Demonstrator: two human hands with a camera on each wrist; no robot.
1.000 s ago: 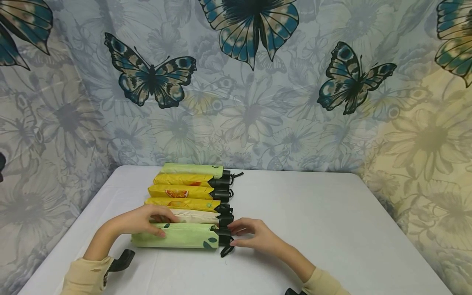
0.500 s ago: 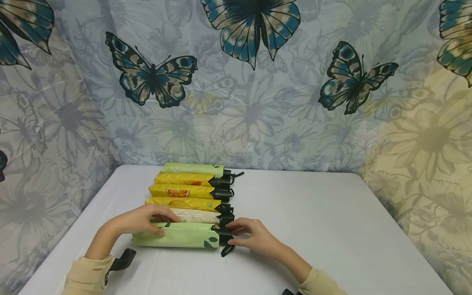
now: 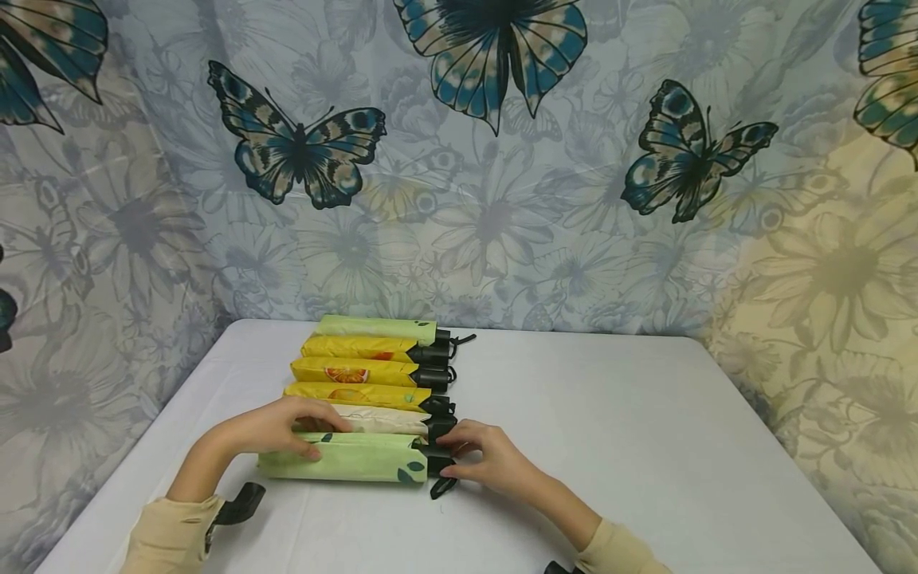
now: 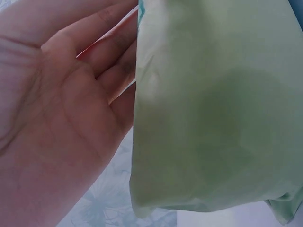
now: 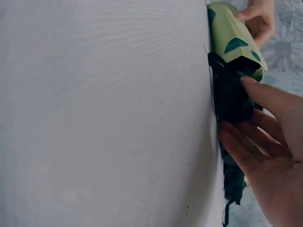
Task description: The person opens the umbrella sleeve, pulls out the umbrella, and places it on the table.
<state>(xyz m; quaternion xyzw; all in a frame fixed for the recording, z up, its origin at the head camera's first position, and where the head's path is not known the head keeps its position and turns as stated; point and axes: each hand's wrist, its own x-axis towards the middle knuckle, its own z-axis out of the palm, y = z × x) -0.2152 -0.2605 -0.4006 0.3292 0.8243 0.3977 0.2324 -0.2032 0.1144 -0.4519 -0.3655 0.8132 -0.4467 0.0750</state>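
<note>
A folded light-green umbrella [image 3: 351, 458] with dark leaf prints lies nearest on the table, its black handle [image 3: 435, 461] pointing right. My left hand [image 3: 276, 430] holds its sleeve near the middle, thumb on the near side and fingers over the far side. The green fabric [image 4: 213, 118] fills much of the left wrist view and hides those fingertips. My right hand [image 3: 495, 458] pinches the handle end, with the thumb [image 5: 265, 92] and fingers on either side in the right wrist view. A black strap loop [image 3: 443, 486] hangs from the handle.
Behind it lie a cream umbrella [image 3: 383, 418], several yellow ones, such as the orange-print umbrella [image 3: 315, 370], and another green umbrella [image 3: 373, 327], all side by side with handles right. They rest on a white table [image 3: 610, 422]. A butterfly-print cloth [image 3: 495, 223] hangs behind.
My right hand has moved slightly left, its fingers closer in on the black handle. The left hand and the row of umbrellas stay practically the same; the view shifts a little.
</note>
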